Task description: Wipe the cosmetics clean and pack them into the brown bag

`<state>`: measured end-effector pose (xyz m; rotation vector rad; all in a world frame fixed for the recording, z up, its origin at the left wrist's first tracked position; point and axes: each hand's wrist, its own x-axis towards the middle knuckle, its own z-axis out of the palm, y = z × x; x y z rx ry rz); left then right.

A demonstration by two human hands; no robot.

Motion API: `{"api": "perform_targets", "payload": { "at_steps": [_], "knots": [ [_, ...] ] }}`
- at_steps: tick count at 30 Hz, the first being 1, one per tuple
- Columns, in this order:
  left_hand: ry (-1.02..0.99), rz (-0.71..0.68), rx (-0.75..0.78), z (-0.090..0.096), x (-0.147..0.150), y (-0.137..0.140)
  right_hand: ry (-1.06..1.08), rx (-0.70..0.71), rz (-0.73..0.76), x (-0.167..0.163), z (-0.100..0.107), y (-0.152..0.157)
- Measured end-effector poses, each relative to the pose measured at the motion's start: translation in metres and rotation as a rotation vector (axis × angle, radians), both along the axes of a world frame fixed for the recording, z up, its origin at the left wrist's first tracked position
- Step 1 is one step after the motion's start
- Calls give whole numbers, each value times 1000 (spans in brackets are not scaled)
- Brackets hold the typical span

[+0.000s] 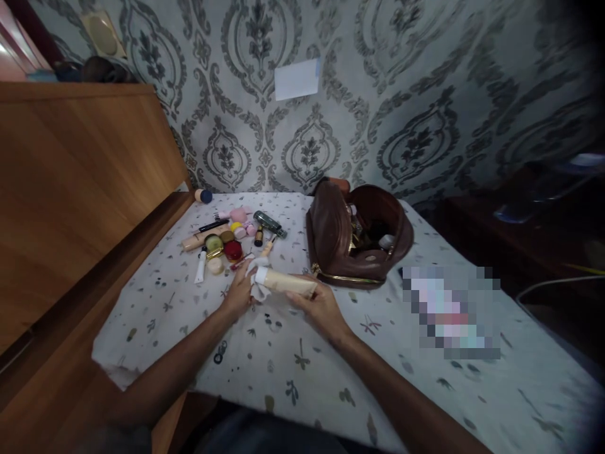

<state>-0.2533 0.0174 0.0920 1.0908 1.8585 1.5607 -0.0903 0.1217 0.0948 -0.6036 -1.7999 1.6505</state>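
Note:
In my right hand is a cream-coloured squeeze tube with a white cap, held sideways above the table. My left hand is closed on a crumpled white tissue, which lies against the tube's capped end. Just beyond my left hand lies a cluster of cosmetics: a red round jar, a small white tube, a beige tube, a black pencil and a dark green case. An open brown bag stands to the right, with several items inside it.
A patterned white cloth covers the table. A blurred-out flat object lies on the right. Wooden furniture borders the left side, and a patterned wall rises behind. A dark-capped bottle lies at the back left corner.

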Motion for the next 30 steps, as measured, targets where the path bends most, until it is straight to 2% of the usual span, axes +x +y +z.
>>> {"api": "perform_targets", "payload": {
  "at_steps": [2, 5, 8, 12, 15, 18, 20, 21, 23, 24, 26, 28, 30],
  "knots": [
    [-130, -24, -20, 4, 3, -1, -59, 70, -68, 3, 2, 5],
    [-276, -48, -44, 11, 6, -5, -129, 87, -119, 5, 3, 13],
    [-259, -63, -66, 17, 7, -9, -165, 63, -98, 7, 1, 18],
    [-132, -91, -82, 25, 11, -12, -138, 18, -36, 9, 2, 16],
    [-91, -29, -117, 28, 10, -14, -104, -32, 47, 12, 7, 12],
    [-28, 67, -89, 21, 2, -18, -84, -59, 115, 16, 17, 8],
    [76, 75, -62, 9, -5, -22, -53, -59, 144, 21, 26, 6],
    [144, 9, -46, 2, -8, -24, -34, -59, 157, 24, 31, 6],
    [223, 78, 41, -10, -11, -26, 10, -66, 160, 33, 42, 7],
    [215, 144, 75, -15, -10, -26, 38, -74, 143, 39, 49, 9],
    [145, 186, 47, -19, -5, -21, 106, -81, 51, 55, 64, 18],
    [47, 199, -48, -16, 0, -14, 168, -40, -100, 73, 83, 33],
    [-41, 218, -156, -10, 4, -7, 180, 63, -251, 90, 104, 55]
  ]
}}
